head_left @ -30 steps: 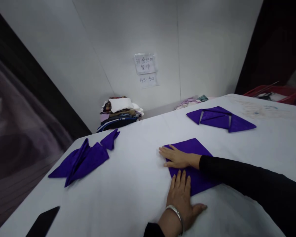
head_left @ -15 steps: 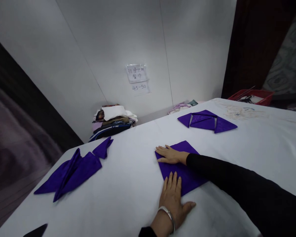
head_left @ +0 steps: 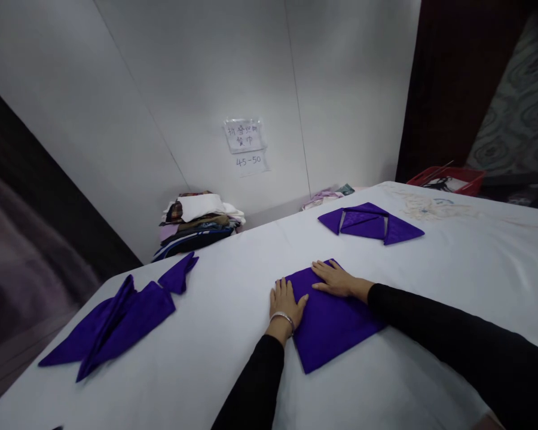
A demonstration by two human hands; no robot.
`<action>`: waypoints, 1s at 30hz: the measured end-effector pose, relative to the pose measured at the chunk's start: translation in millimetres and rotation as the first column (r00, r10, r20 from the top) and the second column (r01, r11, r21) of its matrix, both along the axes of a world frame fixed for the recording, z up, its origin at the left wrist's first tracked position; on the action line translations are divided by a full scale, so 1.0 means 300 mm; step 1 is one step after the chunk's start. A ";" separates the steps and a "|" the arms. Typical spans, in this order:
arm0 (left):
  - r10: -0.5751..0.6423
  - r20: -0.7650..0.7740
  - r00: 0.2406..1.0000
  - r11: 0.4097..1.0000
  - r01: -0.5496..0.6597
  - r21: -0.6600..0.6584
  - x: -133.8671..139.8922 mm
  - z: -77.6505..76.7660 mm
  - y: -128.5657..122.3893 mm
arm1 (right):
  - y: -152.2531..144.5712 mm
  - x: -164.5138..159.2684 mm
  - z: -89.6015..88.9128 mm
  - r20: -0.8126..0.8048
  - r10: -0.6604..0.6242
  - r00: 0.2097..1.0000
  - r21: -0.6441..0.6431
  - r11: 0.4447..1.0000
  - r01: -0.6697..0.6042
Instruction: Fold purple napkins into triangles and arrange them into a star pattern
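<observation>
A purple cloth napkin, folded into a flat square, lies on the white-covered table in front of me. My left hand, with a silver bangle at the wrist, rests palm down on its left corner, fingers stretched out. Flat on the far right part of the napkin is my right hand, its fingers spread. Both hands press on the cloth without gripping it. Black sleeves cover my arms, and the right one hides the napkin's right edge.
On the left of the table lies a folded purple napkin shape. Another folded purple napkin sits at the far right. Behind the table edge are a stack of clothes and a red basket. A handwritten sign hangs on the wall.
My left hand has moved forward and left, from the napkin's near edge to its left corner. The right hand has slid right across the napkin. The view has shifted slightly.
</observation>
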State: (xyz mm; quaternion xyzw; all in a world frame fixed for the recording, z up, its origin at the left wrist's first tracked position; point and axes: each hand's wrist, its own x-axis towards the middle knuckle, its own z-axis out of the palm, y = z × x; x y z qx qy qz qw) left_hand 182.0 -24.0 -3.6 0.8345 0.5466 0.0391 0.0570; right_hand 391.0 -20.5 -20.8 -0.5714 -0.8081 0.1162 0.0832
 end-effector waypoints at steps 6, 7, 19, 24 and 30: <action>-0.002 -0.020 1.000 1.000 0.002 0.016 -0.008 -0.059 0.006 | 0.010 0.127 -0.018 0.039 -0.170 0.985 0.027 0.985 0.169; -0.004 -0.021 1.000 1.000 0.004 0.014 -0.009 -0.058 0.005 | 0.012 0.150 -0.015 0.054 -0.199 0.979 0.024 0.980 0.197; 0.003 -0.020 1.000 1.000 -0.002 0.028 -0.001 -0.055 0.014 | -0.314 -0.038 0.018 -0.002 0.075 0.997 0.069 0.995 -0.075; -0.002 -0.012 1.000 1.000 0.002 -0.002 0.008 -0.036 0.016 | -0.368 -0.025 -0.009 0.015 0.000 1.000 0.045 0.999 -0.001; -0.021 0.004 1.000 1.000 0.021 0.022 0.003 0.011 -0.081 | -0.357 -0.008 -0.021 0.040 0.000 0.999 0.073 0.997 -0.003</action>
